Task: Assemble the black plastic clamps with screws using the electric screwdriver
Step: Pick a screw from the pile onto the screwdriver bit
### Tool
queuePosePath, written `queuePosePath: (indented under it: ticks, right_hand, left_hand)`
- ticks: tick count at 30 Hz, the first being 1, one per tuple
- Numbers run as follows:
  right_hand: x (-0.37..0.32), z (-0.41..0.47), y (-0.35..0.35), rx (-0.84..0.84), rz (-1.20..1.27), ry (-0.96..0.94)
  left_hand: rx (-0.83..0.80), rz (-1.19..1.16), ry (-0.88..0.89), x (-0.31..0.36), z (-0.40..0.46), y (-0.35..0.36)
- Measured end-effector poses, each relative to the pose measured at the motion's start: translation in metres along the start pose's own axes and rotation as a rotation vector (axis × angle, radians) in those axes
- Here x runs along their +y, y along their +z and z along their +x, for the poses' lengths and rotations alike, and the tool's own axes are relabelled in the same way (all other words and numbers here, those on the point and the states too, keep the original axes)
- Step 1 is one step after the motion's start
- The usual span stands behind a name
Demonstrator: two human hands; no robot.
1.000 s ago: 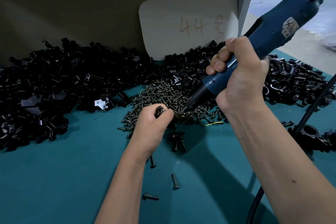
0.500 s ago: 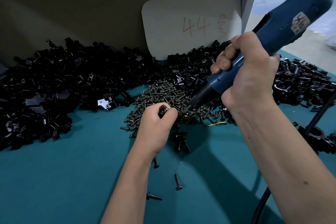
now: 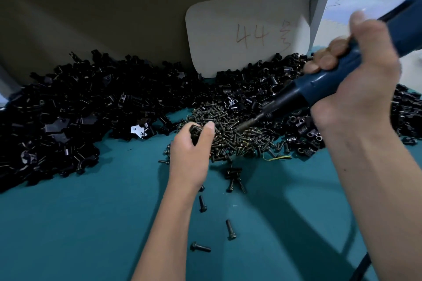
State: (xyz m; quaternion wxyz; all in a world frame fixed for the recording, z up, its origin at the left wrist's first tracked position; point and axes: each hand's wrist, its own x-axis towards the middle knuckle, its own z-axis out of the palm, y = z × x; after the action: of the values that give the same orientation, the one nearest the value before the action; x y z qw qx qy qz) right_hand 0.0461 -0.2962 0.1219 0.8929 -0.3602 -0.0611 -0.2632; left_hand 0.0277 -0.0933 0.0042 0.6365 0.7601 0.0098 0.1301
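L hand (image 3: pixel 190 155) curls round a small black clamp (image 3: pixel 196 133), thumb up beside it; most of the part is hidden by fingers, so can't tell if a screw is seated. R hand (image 3: pixel 356 89) grips the blue electric screwdriver (image 3: pixel 324 84), fingers wrapped round the barrel and blurred w/ motion; tool's rear end cut off at the frame's right edge. Bit tip (image 3: pixel 243 126) points down-left, apart from the clamp, over the screw pile (image 3: pixel 235 134). Its cord (image 3: pixel 362 268) only partly seen at lower right, behind the R forearm.

Loose screws (image 3: pixel 230 229) lie near the L wrist on the teal tabletop (image 3: pixel 68 223). Heaps of black clamp parts (image 3: pixel 80 116) run along the back, left to right; individual pieces hard to make out in the dark mass. A pale card (image 3: pixel 246 32) marked "44" + one unclear character leans on the dark back panel (image 3: pixel 91 7). Top right: bright workshop floor, blurred boxes.
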Motion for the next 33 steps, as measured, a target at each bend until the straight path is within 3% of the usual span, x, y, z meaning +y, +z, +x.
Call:
queuePosePath:
  ticks: [5,13,33]
  right_hand:
    - [-0.003,0.006,-0.005,0.127,0.071,0.047]
    - [0.007,0.006,-0.01,0.207,0.064,0.07]
    - [0.01,0.018,-0.027,0.323,0.171,0.132]
  left_hand:
    - [-0.228,0.026,-0.012,0.003,-0.005,0.011]
    - [-0.193,0.215,0.163,0.002,-0.011,0.018]
    - [-0.282,0.17,0.241,0.0,-0.011,0.02]
